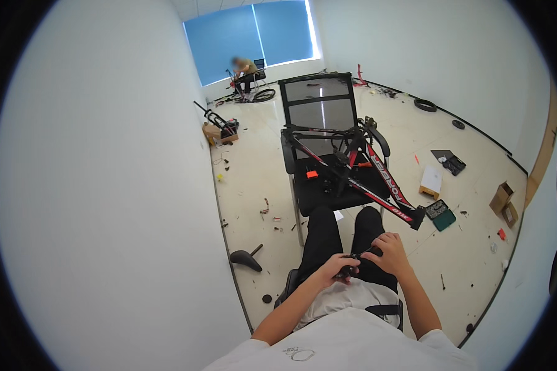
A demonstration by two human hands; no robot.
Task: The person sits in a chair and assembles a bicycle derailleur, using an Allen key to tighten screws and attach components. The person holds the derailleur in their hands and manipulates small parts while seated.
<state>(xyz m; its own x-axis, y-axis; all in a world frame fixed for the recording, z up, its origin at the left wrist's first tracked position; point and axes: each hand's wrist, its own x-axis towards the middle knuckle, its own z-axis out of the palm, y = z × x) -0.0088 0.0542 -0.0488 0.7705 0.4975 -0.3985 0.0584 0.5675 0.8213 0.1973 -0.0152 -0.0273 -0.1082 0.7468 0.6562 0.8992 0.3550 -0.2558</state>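
Above my lap, my left hand (pixel 334 268) is closed around a small black part (pixel 348 271), whose exact kind I cannot make out. Close beside it, my right hand (pixel 391 252) is closed with the fingers pinched on a short black piece (pixel 371 253) that meets the part in the left hand. Whether the two pieces are joined is hidden by my fingers. In front of my knees, a black, red and white bicycle frame (pixel 387 179) lies across a black office chair (pixel 319 191). An orange-red item (pixel 312 175) sits on the seat by the frame.
On the floor to the left lie a bicycle saddle (pixel 247 258) and a suspension fork (pixel 213 116) by a box. To the right are an open green tool case (pixel 440 216), a dark tool case (pixel 455 164) and cardboard boxes (pixel 502 196). Another person (pixel 247 71) sits far back.
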